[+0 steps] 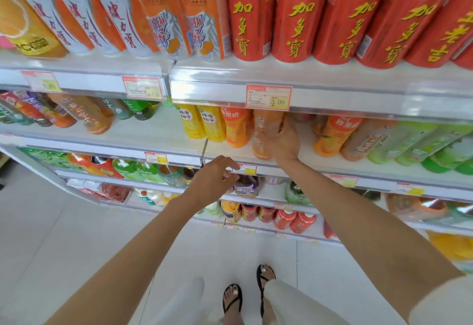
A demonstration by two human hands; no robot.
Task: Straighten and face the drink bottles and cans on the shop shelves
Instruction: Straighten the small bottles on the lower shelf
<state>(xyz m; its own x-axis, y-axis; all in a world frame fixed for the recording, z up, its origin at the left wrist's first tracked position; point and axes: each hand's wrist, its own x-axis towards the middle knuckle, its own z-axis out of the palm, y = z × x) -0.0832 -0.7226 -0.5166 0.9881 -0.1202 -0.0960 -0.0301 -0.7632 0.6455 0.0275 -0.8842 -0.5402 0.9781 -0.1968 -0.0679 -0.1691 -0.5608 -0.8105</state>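
Though partly hidden behind the orange bottle (260,135), right fingers (286,128) curled round it; left fingers (230,165) loosely spread.

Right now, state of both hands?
Left hand: open, fingers loosely curled, holding nothing.
Right hand: closed, gripping the pale orange bottle.

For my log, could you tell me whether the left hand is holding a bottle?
No, the left hand hangs empty near a price tag, while only the right hand grips a bottle.
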